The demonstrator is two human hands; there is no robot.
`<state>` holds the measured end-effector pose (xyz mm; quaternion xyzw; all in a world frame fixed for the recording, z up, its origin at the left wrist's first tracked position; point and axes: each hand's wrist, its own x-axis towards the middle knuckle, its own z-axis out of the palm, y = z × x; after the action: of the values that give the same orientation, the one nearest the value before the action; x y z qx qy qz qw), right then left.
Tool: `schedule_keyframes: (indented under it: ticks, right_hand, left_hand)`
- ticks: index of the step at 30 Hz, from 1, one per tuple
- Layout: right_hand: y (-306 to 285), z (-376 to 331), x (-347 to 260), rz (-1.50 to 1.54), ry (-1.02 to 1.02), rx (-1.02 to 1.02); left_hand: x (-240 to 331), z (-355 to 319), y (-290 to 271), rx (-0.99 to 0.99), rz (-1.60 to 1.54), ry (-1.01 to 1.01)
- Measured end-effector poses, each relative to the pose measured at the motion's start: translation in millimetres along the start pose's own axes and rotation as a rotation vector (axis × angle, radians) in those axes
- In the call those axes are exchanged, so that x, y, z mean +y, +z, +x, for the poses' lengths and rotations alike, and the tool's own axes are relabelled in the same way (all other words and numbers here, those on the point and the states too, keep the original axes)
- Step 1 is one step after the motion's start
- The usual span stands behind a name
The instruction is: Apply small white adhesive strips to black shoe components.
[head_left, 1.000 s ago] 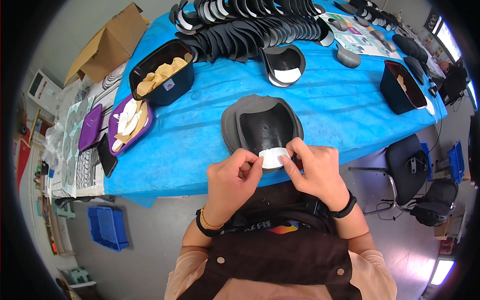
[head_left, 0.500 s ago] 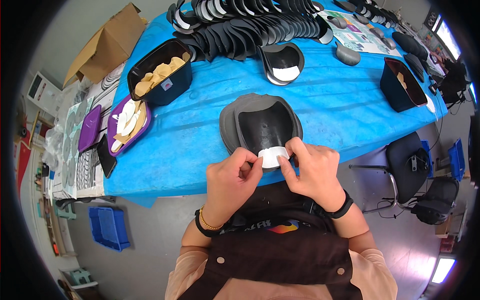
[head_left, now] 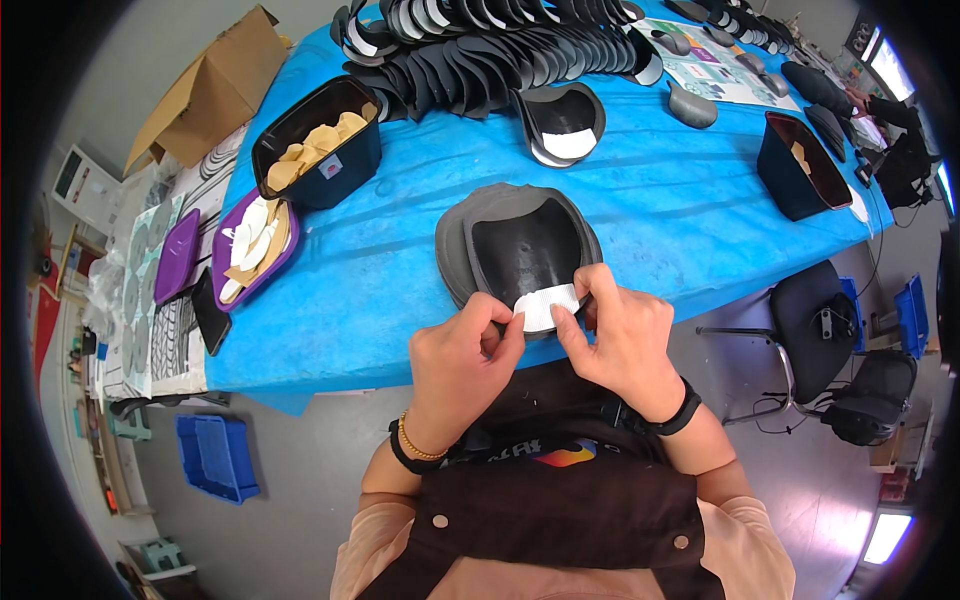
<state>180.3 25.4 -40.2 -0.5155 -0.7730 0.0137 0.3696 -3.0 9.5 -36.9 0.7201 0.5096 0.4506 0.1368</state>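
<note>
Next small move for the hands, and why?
I'd probably ease the white patch's right end slightly toward the person to level it: the patch looks slanted, right end farther away, near the black curved shell's near edge, and the left hand and right hand already have its ends.

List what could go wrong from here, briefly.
- Crooked strip: the white strip sits slightly tilted between the left hand and right hand, so it might end up skewed.
- Slippage: the black curved piece lies near the table's front edge, so a firm push could shift it.
</note>
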Motion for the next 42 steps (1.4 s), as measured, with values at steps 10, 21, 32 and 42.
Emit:
schedule_keyframes:
  ticks: [10,21,32,42]
  right_hand:
    - [-1,0,0,0.057,0.006,-0.009]
    - [-3,-1,-1,0.078,-0.002,-0.008]
    - [-2,-2,0,0.122,0.049,-0.036]
    - [-2,1,-2,0.198,-0.031,-0.008]
  left_hand:
    - [3,3,-3,-0.046,0.004,-0.057]
    - [2,5,-4,-0.095,0.129,-0.021]
    - [5,-5,-5,0.015,-0.238,-0.238]
    - [2,1,-9,-0.060,-0.136,-0.279]
